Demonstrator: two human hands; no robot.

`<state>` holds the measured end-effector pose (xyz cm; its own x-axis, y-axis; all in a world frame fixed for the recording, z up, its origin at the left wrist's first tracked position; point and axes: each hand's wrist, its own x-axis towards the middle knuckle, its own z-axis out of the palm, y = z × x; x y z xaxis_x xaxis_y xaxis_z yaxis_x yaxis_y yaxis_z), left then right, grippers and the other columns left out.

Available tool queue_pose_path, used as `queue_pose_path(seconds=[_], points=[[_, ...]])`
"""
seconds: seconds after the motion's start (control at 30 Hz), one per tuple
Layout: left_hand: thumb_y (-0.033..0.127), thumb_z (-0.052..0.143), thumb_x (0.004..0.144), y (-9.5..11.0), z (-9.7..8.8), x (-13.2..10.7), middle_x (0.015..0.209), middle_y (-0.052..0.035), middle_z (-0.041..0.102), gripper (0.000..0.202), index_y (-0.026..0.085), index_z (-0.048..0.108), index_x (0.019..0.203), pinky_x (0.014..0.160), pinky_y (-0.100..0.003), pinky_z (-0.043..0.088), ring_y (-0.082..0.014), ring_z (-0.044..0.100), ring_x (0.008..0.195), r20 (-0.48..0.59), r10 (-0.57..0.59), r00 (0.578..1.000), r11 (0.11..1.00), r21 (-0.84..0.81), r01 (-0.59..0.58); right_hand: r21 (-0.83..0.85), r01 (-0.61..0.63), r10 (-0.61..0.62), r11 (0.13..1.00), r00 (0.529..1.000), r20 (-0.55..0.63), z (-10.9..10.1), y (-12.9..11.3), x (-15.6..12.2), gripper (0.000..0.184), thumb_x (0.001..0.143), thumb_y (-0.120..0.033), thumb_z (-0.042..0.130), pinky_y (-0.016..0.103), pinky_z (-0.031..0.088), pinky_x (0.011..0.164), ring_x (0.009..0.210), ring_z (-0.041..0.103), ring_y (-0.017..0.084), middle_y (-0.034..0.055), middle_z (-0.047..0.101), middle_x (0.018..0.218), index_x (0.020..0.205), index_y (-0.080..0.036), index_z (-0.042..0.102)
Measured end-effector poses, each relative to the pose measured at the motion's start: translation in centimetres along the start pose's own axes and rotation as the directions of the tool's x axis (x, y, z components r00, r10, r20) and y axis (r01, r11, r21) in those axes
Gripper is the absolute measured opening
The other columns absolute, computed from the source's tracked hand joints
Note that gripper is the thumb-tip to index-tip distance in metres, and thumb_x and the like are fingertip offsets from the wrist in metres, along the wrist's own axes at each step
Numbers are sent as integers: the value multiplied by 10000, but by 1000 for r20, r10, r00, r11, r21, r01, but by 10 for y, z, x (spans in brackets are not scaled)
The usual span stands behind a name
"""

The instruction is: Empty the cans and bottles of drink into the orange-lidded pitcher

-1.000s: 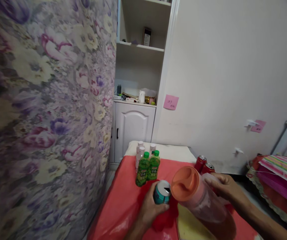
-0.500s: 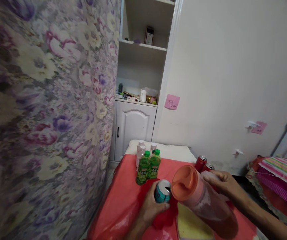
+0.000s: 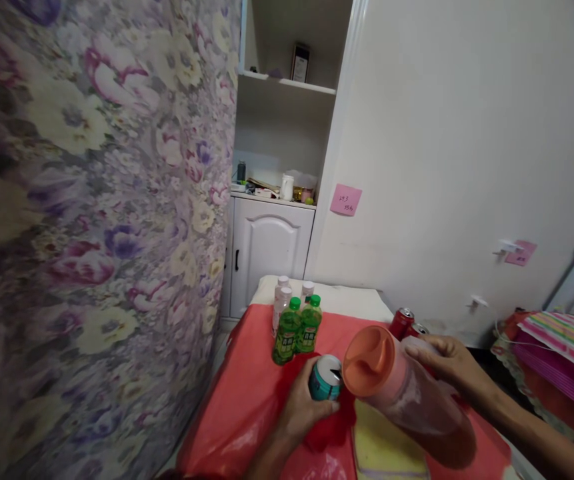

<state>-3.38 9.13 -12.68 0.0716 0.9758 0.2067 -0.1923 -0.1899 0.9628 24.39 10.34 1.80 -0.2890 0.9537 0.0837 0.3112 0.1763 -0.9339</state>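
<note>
My left hand (image 3: 303, 408) is wrapped around a teal drink can (image 3: 325, 381) with its silver top facing up and its mouth opened. Beside it, a clear pitcher (image 3: 419, 407) with an orange lid (image 3: 371, 361) is tilted toward the can, its lid close to the can's rim. Brownish liquid lies inside the pitcher. My right hand (image 3: 437, 357) grips the pitcher by its handle on the far side. Whether liquid is flowing between lid and can, I cannot make out. Under the pitcher lies a folded yellow cloth (image 3: 384, 443) on the red-covered table (image 3: 237, 400).
Two green-capped bottles (image 3: 297, 331) and several white-capped bottles (image 3: 281, 303) stand behind the can. Red cans (image 3: 401, 323) stand behind the pitcher. A floral curtain (image 3: 117, 233) hangs at left; a white cabinet (image 3: 271, 253) and wall are behind. A bed (image 3: 567, 360) is at right.
The view has tipped slightly downward or shifted, so things sit a little higher. Both hands, can and tilted pitcher keep nearly the same positions relative to each other.
</note>
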Motion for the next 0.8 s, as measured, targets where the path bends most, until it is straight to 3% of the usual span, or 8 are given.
queue_pose_path(seconds=[0.17,0.47,0.67,0.8], points=[[227,870,517,-1,-1,1,1162,-50,725,750,237,639,1231,929,-377,486,-303,629,1070,-2,2,1000,999,42,-2,-10,-3,2,1000,1000,-25,-1,-1,0,552,757,-656,711,283,215,533,546,290,108,-58,330,564,593,-220,413],[87,771,506,-2,0,1,1170,-67,726,768,201,607,1247,928,-358,482,-284,632,1071,-26,-16,1000,999,39,17,-11,25,-25,1000,999,-26,-4,5,1,534,785,-609,717,272,199,514,542,262,95,-72,299,566,603,-223,396],[90,773,508,1,0,-1,1181,-69,724,766,200,609,1248,929,-350,489,-283,637,1073,-20,-17,1000,999,39,18,-27,3,-3,1000,1000,-21,-1,-4,-1,575,782,-620,715,284,202,524,542,259,100,-74,283,568,590,-239,330],[76,765,508,2,1,-1,1167,-57,727,766,213,615,1246,910,-335,494,-282,637,1067,-36,-27,999,999,41,29,-68,3,-5,998,1000,-16,-1,-5,-1,518,799,-620,699,272,245,522,542,308,102,-68,335,572,607,-218,435]])
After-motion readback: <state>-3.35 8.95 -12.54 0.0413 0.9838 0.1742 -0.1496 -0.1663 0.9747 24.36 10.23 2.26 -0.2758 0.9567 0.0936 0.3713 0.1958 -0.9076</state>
